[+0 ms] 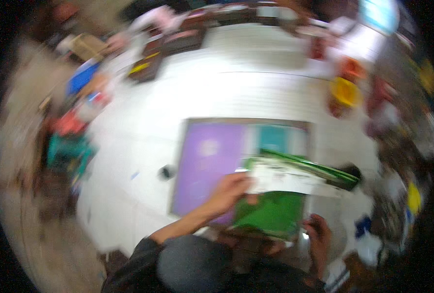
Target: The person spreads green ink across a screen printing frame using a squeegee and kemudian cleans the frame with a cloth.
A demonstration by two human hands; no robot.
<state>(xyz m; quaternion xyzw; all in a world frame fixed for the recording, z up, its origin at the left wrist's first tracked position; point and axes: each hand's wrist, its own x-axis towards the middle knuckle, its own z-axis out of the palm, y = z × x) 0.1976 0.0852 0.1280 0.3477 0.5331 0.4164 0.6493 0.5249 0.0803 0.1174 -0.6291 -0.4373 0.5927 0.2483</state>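
A white sheet (285, 178) with a shiny green rolled edge (310, 166) lies over a flat board in front of me. Below it, nearer to me, is a green sheet (268, 212); whether the two are one piece I cannot tell. My left hand (229, 193) pinches the white sheet's left edge between thumb and fingers. Beside the green sheet's lower right corner, my right hand (317, 237) has its fingers curled together around a small bright spot too blurred to name. The board (178, 195) carries a purple panel (209, 161) on its left and a teal rectangle (273, 138) at its far side.
A white tabletop (129, 122) surrounds the board. A small dark round object (166, 172) sits left of it. Dark boxes (178, 44) line the far edge. A yellow container (345, 93) stands at far right, and a teal stool (68, 149) is at the left.
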